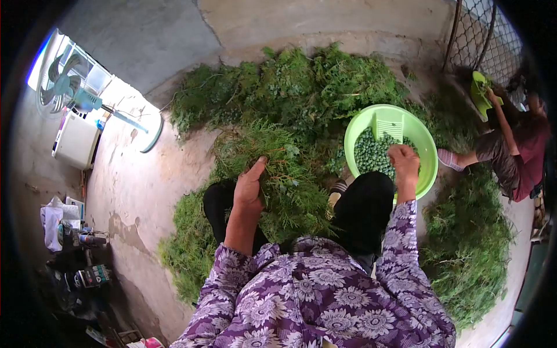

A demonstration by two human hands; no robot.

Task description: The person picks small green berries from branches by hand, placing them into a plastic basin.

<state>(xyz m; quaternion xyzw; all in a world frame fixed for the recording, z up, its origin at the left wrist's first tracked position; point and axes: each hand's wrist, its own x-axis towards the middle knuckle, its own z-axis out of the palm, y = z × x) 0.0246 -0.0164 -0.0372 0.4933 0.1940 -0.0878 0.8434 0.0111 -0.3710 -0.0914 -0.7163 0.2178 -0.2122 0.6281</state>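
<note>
My left hand [249,184] is closed around a leafy green conifer branch [287,200], held above my lap between my knees. The thumb lies on top of the stems, and small pale green cones or berries show among the leaves. To the right, my right hand [404,162] is over a light green plastic basin [430,153] with a ridged washboard part inside. Its fingers are curled together, and whatever they hold is hidden. Many round green berry-like cones [370,152] lie in the basin.
Piles of cut branches [290,81] lie along the wall, with more [464,261] at the right. Another person [525,139] sits at the right beside a green container [480,95]. A standing fan [87,100] and a motorbike [87,261] are on the left.
</note>
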